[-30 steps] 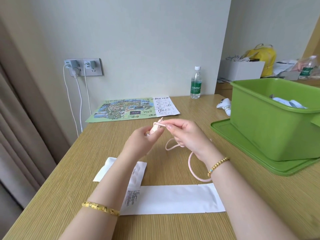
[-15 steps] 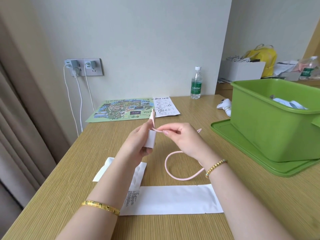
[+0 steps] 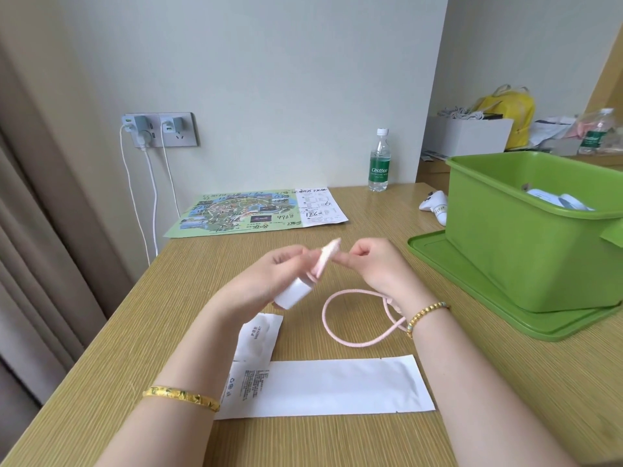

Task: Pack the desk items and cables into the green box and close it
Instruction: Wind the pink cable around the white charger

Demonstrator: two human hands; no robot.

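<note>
My left hand [image 3: 269, 278] holds a white charger plug [image 3: 292, 293] above the desk's middle, with folded turns of a pink cable [image 3: 350, 342] against it. My right hand [image 3: 374, 267] pinches the cable close to the plug. The rest of the cable lies in a loose loop on the wood under my right wrist. The green box [image 3: 526, 244] stands open at the right on its own green lid [image 3: 448, 284]. White items [image 3: 556, 201] lie inside it.
Two white paper packets [image 3: 337, 385] lie near the front edge. A printed map [image 3: 256, 212], a water bottle [image 3: 379, 161] and a white game controller [image 3: 435, 205] sit toward the back. White cables [image 3: 148, 203] hang from the wall socket at the left. Clutter fills a far side table.
The plug has tipped downward in my left hand and more cable is folded against it. My right hand came in closer, and the loose loop on the desk shifted right and shrank.
</note>
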